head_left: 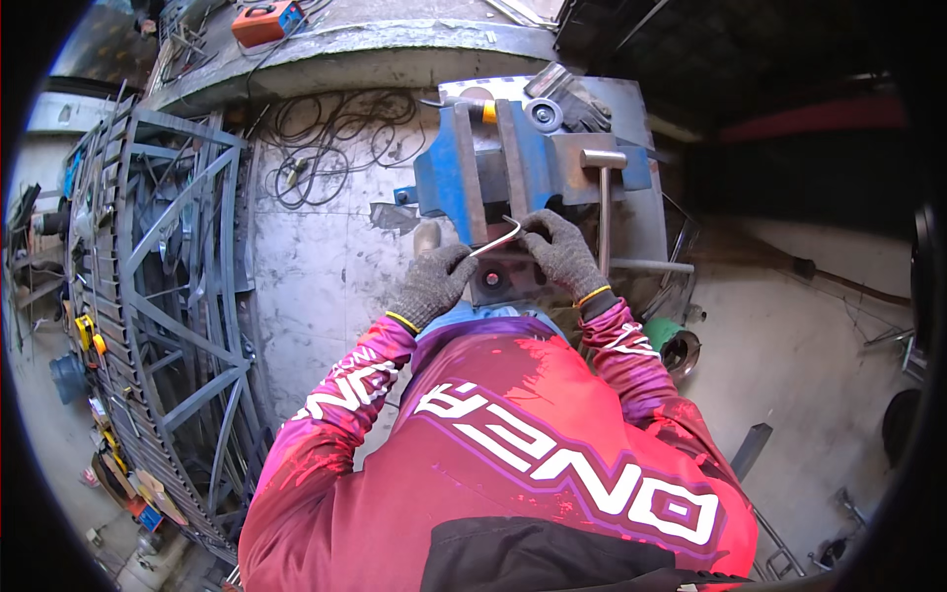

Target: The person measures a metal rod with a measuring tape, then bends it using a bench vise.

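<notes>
Head view: two gloved hands, left hand (434, 284) and right hand (564, 253), each clamped on one bent rod (498, 238) at one blue vise (513, 163).

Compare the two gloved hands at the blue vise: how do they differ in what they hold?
The left hand grips the straight end of the bent metal rod; the right hand pinches its hooked end by the blue vise. The left sits lower, the right nearer the vise handle. Both wear grey knit gloves.
</notes>
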A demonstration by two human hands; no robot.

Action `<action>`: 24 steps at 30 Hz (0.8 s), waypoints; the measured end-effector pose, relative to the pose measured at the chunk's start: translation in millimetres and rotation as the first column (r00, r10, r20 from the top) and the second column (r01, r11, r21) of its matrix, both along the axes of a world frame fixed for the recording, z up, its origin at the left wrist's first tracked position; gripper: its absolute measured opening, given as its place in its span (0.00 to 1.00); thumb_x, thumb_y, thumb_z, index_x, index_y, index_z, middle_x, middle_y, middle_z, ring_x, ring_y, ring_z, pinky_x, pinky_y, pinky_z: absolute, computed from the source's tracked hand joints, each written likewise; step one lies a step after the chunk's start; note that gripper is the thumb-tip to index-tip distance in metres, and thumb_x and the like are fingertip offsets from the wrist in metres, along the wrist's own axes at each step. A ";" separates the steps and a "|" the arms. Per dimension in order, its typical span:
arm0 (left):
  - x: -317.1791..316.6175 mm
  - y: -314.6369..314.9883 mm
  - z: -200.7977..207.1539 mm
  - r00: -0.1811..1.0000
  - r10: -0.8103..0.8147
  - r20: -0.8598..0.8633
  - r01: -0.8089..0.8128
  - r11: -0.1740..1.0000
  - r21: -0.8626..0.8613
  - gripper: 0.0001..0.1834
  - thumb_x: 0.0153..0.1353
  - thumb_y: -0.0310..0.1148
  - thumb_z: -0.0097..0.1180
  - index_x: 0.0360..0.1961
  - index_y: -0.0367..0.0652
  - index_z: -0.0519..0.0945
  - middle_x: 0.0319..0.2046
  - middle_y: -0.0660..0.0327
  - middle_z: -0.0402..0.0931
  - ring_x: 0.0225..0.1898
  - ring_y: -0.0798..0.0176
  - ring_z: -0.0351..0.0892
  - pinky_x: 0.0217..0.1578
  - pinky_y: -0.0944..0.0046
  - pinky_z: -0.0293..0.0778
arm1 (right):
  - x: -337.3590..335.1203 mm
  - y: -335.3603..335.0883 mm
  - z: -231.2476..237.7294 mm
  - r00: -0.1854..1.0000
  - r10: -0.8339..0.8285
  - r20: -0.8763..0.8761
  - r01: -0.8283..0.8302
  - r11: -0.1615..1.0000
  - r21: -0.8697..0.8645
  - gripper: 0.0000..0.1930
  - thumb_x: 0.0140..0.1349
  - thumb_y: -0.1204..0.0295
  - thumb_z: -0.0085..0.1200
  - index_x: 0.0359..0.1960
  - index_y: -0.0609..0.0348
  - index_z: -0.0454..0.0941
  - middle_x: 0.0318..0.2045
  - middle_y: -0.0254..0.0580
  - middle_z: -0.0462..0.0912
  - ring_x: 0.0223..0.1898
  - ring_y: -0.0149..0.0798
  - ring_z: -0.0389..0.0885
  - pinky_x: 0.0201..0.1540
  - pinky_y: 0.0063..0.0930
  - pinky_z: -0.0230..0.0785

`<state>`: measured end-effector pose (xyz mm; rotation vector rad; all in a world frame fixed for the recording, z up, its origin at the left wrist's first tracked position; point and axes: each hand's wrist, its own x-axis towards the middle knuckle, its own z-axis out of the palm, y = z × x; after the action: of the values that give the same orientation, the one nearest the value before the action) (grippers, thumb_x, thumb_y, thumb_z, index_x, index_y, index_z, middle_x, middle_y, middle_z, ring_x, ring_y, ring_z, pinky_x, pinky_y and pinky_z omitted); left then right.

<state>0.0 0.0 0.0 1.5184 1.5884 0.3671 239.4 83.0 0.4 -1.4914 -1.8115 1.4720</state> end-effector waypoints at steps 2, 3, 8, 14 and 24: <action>8.1 -6.5 -4.5 0.981 0.123 0.153 -0.133 0.989 0.060 0.15 0.70 0.41 0.55 0.46 0.40 0.81 0.31 0.49 0.83 0.32 0.50 0.84 0.36 0.53 0.75 | 0.3 -0.1 -5.8 1.000 0.020 -0.007 -0.020 0.998 0.059 0.12 0.65 0.71 0.56 0.46 0.64 0.80 0.37 0.47 0.85 0.38 0.39 0.84 0.45 0.33 0.76; 24.9 -18.0 -11.5 0.976 0.143 0.162 -0.154 0.986 0.056 0.15 0.70 0.41 0.55 0.46 0.40 0.81 0.31 0.49 0.83 0.32 0.50 0.84 0.36 0.53 0.75 | 9.5 -4.5 -1.1 0.999 0.041 0.003 -0.041 0.998 0.056 0.12 0.65 0.71 0.56 0.46 0.64 0.80 0.37 0.47 0.85 0.38 0.39 0.84 0.45 0.33 0.76; 67.2 -36.8 -32.6 0.842 0.318 0.437 -0.231 0.942 -0.242 0.16 0.72 0.42 0.52 0.48 0.41 0.80 0.33 0.60 0.80 0.33 0.69 0.78 0.33 0.67 0.74 | 0.8 -27.5 10.5 0.995 -0.006 -0.104 -0.025 0.957 -0.290 0.11 0.66 0.69 0.56 0.46 0.62 0.80 0.36 0.44 0.84 0.38 0.33 0.83 0.44 0.29 0.75; 111.9 -28.6 -50.8 0.911 -0.041 0.410 -0.104 0.941 0.324 0.17 0.69 0.37 0.52 0.54 0.39 0.77 0.42 0.48 0.82 0.44 0.44 0.82 0.46 0.52 0.76 | 9.7 -17.7 8.2 0.974 0.161 0.162 -0.162 0.987 -0.006 0.12 0.69 0.64 0.51 0.44 0.60 0.76 0.39 0.58 0.80 0.45 0.64 0.78 0.45 0.50 0.71; 35.7 -30.0 -59.9 0.922 0.286 0.260 -0.307 0.951 0.042 0.14 0.68 0.39 0.54 0.44 0.39 0.80 0.35 0.53 0.82 0.38 0.56 0.82 0.42 0.58 0.77 | 30.3 10.1 21.7 0.980 0.158 0.124 -0.171 0.981 0.095 0.11 0.69 0.67 0.53 0.46 0.59 0.78 0.38 0.51 0.83 0.41 0.51 0.83 0.44 0.41 0.74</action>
<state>35.7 -30.0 -59.9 1.2315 1.6146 0.7739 269.6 93.2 22.1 -1.4315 -2.0922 1.3643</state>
